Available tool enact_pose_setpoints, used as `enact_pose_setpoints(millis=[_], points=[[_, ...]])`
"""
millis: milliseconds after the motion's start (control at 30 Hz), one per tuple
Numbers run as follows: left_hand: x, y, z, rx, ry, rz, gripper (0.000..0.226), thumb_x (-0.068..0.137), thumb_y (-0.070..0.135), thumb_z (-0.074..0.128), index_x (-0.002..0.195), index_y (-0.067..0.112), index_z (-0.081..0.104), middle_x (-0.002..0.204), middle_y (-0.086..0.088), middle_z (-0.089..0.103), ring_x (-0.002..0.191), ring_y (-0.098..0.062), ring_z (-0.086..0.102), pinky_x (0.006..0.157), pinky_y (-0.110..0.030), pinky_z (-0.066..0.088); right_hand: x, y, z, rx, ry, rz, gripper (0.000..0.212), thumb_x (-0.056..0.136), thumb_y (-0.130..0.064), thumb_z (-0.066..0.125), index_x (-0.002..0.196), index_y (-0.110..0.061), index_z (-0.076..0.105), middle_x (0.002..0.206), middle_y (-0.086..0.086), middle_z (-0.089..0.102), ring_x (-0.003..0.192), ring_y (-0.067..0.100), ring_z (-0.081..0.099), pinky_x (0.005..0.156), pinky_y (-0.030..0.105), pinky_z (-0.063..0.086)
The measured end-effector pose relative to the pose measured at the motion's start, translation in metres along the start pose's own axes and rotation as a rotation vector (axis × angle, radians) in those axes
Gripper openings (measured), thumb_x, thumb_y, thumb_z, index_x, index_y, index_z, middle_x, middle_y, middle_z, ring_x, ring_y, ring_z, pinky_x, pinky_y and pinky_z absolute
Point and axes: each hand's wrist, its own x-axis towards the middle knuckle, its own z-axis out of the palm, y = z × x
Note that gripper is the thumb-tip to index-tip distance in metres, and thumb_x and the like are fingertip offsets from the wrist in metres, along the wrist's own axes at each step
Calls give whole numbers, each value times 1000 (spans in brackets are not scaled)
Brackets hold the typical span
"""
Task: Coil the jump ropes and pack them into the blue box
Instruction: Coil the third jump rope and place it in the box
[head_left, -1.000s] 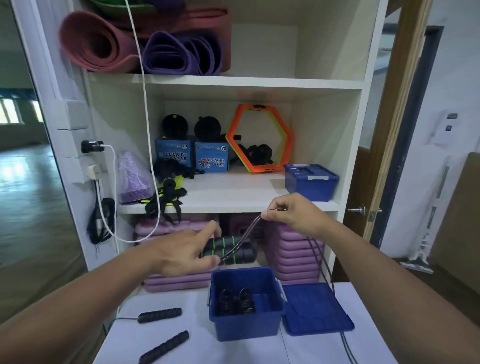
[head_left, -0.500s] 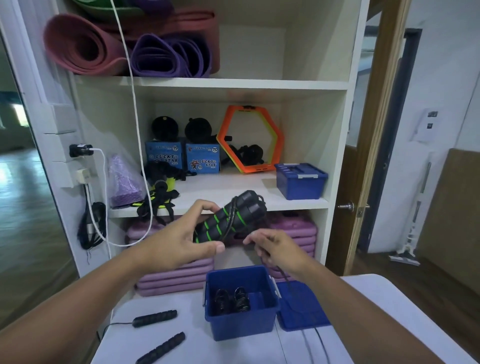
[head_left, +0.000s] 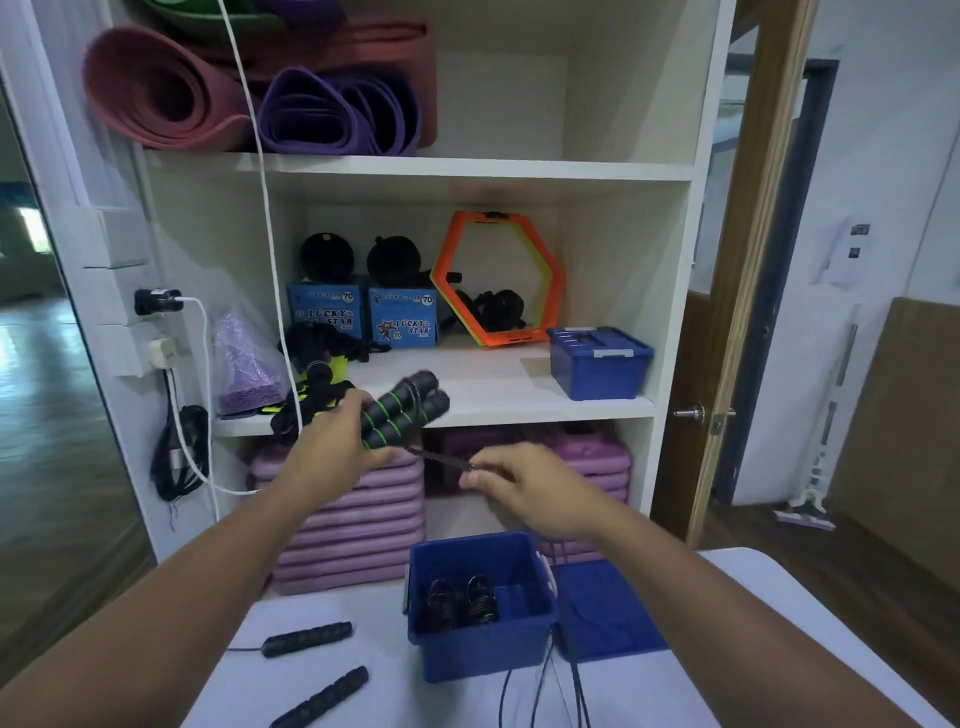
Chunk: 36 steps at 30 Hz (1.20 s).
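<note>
So, the left hand (head_left: 332, 452) was wrapped tight around the pair of green-ringed handles (head_left: 402, 413), holding them up in front of the shelf (head_left: 493, 395), above the blue box (head_left: 483, 657). The right hand (head_left: 524, 488) pinched the black cord (head_left: 441, 458) just beside them, with the slack trailing down past the box's right side. Dark coils (head_left: 462, 603) sat inside the box, the lid (head_left: 608, 613) lay right beside it, and two plain black handles (head_left: 306, 638) lay on the table (head_left: 395, 691) to the left.

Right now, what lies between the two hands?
Head view: a stretch of black rope, running from the green-ringed handles in the left hand to the right hand pinching it.
</note>
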Motion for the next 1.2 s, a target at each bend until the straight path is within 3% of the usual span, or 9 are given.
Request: enact_pose_setpoints(millis=[133,300,400,567,700,833,967,1100,1200], points=[[-10,5,11,188,-87,251,69,77,48,78,134,29,46,114,3,62,100,-25,61,82,-35,48,10,-15,-38,-158,110,-92,20,99,-33,54,101,-23,71,96,-9,71,86,10,61,79,32,51],[-33,27,11,-6,-239,437,71,80,42,78,143,36,44,122,12,49,110,-9,52,98,-27,44,19,-16,-59,-189,179,-115,20,99,-31,55,106,-22,71,96,-12,69,87,4,60,75,20,49],[-49,40,-2,-120,-364,497,68,80,43,78,138,40,42,122,22,46,112,4,49,96,-14,40,20,-5,-64,2,198,-68,13,94,-30,64,96,-20,73,86,-13,69,78,4,62,71,17,47],[-66,54,-20,-394,-427,426,63,74,31,85,126,38,50,117,18,62,111,-3,60,98,-28,49,10,29,-41,442,170,68,8,89,-16,70,83,-18,74,77,-5,69,71,7,60,71,22,50],[-61,55,-30,-521,-301,373,61,70,24,89,119,36,55,111,13,66,106,-10,65,97,-27,51,0,34,0,696,132,220,38,96,0,53,66,-17,69,61,-6,65,61,13,56,64,30,52],[-38,41,-28,-438,-107,245,60,65,23,92,113,33,58,104,11,68,93,-7,66,84,-15,52,-6,32,40,693,81,202,24,102,-24,50,93,-15,71,65,0,54,48,9,37,46,21,30],[-23,26,-19,-319,-37,206,58,69,26,90,115,30,56,103,9,66,89,-2,63,72,-6,45,0,27,40,507,64,181,20,103,-24,49,110,-19,68,69,-2,53,49,6,42,48,20,37],[-4,15,-16,-357,69,110,52,74,17,87,115,26,56,100,2,63,69,-23,66,59,-33,60,1,20,29,316,-54,151,17,101,-22,52,112,-18,65,68,-8,51,53,4,41,55,21,39],[5,2,-12,-226,45,100,55,74,18,86,119,22,56,101,-2,64,71,-18,61,54,-19,51,1,11,14,121,-73,102,15,101,-26,52,105,-21,66,69,-10,55,62,7,47,63,27,42]])
